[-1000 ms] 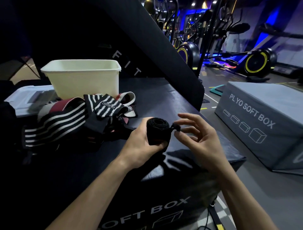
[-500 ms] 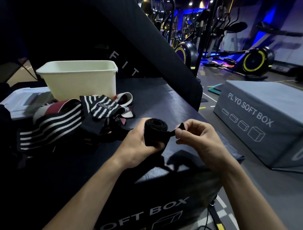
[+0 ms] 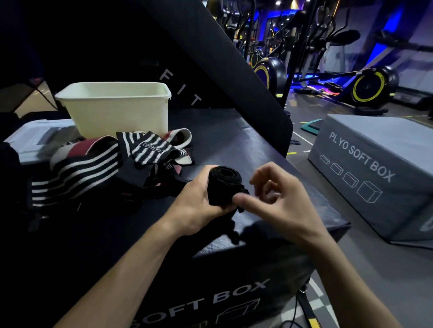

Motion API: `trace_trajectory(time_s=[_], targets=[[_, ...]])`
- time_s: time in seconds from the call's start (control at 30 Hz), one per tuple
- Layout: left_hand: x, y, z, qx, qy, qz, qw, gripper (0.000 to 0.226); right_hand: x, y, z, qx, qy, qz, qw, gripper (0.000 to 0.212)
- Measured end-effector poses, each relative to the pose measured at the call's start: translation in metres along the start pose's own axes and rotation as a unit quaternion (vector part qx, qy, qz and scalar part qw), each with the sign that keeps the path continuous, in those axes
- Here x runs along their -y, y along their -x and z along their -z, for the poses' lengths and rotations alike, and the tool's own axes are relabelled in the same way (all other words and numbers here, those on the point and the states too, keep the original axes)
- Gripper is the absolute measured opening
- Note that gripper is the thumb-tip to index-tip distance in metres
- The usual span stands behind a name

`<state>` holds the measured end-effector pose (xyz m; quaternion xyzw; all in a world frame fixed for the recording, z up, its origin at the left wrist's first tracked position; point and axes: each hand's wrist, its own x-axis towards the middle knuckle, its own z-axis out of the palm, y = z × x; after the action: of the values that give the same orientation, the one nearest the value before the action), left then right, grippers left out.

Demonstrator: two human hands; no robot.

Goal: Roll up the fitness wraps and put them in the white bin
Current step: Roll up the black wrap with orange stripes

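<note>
Black fabric wrap roll (image 3: 224, 185) sits upright in the left hand's (image 3: 199, 201) grip above the dark padded desk (image 3: 234, 135), the right hand (image 3: 278, 201) pinching its loose tail. Striped unrolled wraps (image 3: 93, 164) lie before the white plastic bin (image 3: 117, 107).

Standing in a dim gym, looking over a dark soft box (image 3: 234, 140) with "SOFT BOX" lettering on its front. Leaning against its far side, a tall black padded panel (image 3: 210, 58) bearing the letters "FIT". Sitting to the right on the grey floor (image 3: 375, 281), a grey plyo box (image 3: 375, 164) printed "PLYO SOFT BOX". Glowing behind, blue light (image 3: 393, 21) on the back wall. Lining up under it, exercise machines with yellow-rimmed wheels (image 3: 367, 86). Shining overhead, small ceiling lamps (image 3: 278, 2).
</note>
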<state>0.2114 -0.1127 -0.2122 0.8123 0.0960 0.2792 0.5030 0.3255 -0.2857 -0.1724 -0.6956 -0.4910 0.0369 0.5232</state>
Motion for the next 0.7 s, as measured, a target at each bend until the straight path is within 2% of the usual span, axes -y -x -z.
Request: trace_trajectory(time_s=[0.07, 0.17, 0.27, 0.33, 0.47, 0.7], targets=[[0.001, 0.0, 0.0, -0.002, -0.005, -0.007, 1.0, 0.065, -0.001, 0.004, -0.01, -0.016, 0.079, 0.016, 0.997, 0.035], [0.002, 0.0, 0.0, -0.002, -0.005, -0.006, 1.0, 0.059, -0.008, 0.003, -0.011, -0.035, 0.087, 0.01, 0.996, 0.022], [0.002, 0.0, -0.001, -0.002, -0.003, -0.006, 1.0, 0.056, -0.011, 0.003, -0.003, -0.016, 0.033, -0.015, 0.999, 0.015], [0.002, 0.0, 0.0, -0.002, -0.002, -0.004, 1.0, 0.055, -0.012, 0.004, 0.0, 0.002, -0.045, -0.051, 0.998, 0.011], [0.002, 0.0, 0.0, -0.002, 0.001, -0.003, 1.0, 0.055, -0.016, 0.004, 0.01, 0.006, -0.171, -0.128, 0.977, 0.007], [0.001, 0.0, 0.0, 0.0, -0.007, -0.002, 1.0, 0.056, -0.019, 0.004, 0.004, -0.037, -0.231, -0.183, 0.955, 0.009]])
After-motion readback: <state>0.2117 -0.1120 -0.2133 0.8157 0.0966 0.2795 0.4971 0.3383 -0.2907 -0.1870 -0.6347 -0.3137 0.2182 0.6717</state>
